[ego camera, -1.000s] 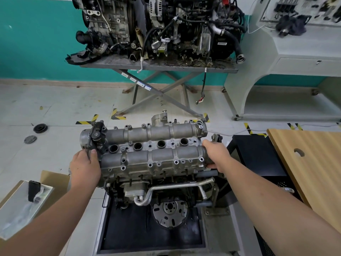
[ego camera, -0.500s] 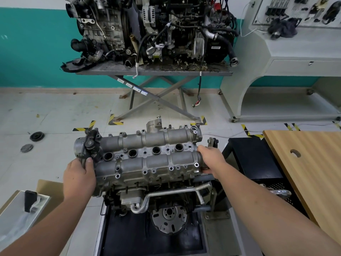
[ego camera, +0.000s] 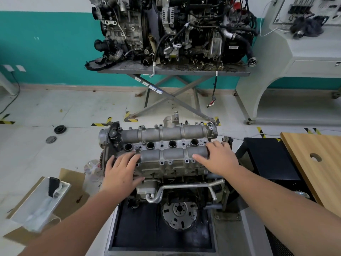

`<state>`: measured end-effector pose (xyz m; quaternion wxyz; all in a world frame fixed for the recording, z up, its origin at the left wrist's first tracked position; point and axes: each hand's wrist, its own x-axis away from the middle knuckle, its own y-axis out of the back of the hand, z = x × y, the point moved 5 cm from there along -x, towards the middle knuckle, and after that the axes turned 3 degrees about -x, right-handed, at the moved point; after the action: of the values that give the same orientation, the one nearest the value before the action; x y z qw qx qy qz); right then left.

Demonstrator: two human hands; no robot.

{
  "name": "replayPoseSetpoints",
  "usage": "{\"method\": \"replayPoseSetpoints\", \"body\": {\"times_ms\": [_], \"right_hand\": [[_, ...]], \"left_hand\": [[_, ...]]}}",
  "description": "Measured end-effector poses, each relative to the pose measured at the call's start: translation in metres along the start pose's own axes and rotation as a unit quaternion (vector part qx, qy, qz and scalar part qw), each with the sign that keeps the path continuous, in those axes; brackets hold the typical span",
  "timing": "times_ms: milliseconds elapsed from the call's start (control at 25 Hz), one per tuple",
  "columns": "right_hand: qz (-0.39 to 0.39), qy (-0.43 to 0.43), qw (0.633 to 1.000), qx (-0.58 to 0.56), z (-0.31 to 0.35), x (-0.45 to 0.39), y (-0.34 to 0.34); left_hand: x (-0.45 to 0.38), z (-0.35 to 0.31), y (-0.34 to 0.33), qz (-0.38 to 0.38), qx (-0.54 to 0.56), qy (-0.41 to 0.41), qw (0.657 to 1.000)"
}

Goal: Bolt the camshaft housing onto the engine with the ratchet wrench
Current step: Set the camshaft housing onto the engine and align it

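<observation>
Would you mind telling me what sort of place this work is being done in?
Most likely an automotive training workshop. A second engine full of hoses sits on a folding metal stand, the camshaft housing lies on an engine mounted over a black tray, and yellow-black hazard tape marks the floor.

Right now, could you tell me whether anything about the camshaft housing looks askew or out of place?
Nothing stands out: the camshaft housing sits level on the engine, with the left hand and right hand flat on it. Its bolt holes look empty.
</observation>
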<state>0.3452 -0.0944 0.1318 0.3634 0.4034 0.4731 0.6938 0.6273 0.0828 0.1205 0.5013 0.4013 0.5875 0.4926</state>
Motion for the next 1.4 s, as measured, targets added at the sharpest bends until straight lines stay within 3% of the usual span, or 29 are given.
{"method": "replayPoseSetpoints", "body": {"times_ms": [160,280,760,1040,1400], "right_hand": [[0.054,0.025,0.997,0.048,-0.009,0.003,0.001],[0.035,0.035,0.995,0.091,-0.012,0.001,-0.006],[0.016,0.067,0.990,0.122,-0.014,-0.002,-0.011],[-0.027,0.089,0.981,0.173,-0.012,0.001,-0.010],[-0.018,0.117,0.981,0.155,-0.015,0.002,-0.005]], "left_hand": [[-0.009,0.003,-0.004,0.023,0.031,0.078,0.996],[-0.014,0.003,-0.010,0.041,0.045,0.098,0.993],[-0.015,0.001,-0.007,-0.042,-0.032,0.021,0.998],[-0.019,0.004,-0.006,-0.037,-0.075,-0.025,0.996],[-0.018,0.001,-0.004,-0.026,-0.044,-0.014,0.999]]}}
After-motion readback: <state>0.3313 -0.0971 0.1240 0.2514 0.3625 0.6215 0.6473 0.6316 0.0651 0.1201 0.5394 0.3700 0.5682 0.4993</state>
